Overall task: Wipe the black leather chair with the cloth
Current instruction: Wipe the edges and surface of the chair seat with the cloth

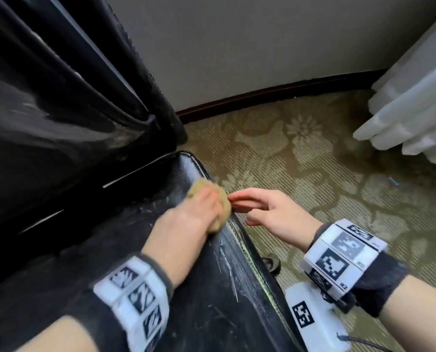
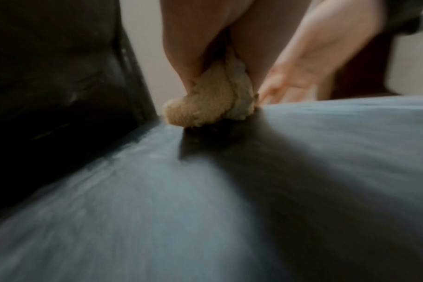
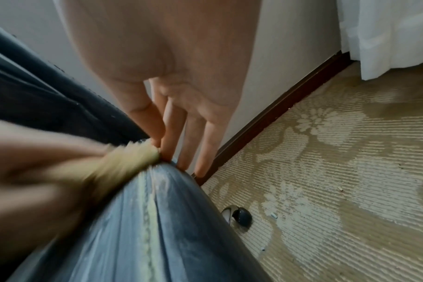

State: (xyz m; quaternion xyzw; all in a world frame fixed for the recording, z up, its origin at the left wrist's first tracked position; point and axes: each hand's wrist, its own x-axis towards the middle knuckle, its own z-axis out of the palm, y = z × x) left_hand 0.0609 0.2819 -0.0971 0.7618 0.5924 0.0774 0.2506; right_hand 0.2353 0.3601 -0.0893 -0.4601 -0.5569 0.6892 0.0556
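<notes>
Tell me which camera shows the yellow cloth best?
The left wrist view: the cloth fills mid-frame, bunched in the left hand, pressed on the seat. The head view shows it mostly covered by that hand; the right wrist view shows a blurred edge.

chair [image 1: 212, 288]: glossy black leather (scuffed) | cloth [image 2: 213, 103]: nubby tan fabric | carpet [image 1: 313, 161]: ribbed

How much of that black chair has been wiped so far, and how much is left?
Hard to call any part finished. In hand: the left hand grips the cloth and rubs the seat near its right edge, the right hand open beside it. Left: pale streaks and scuffs mark the edge seam, and the backrest looks dusty.
</notes>
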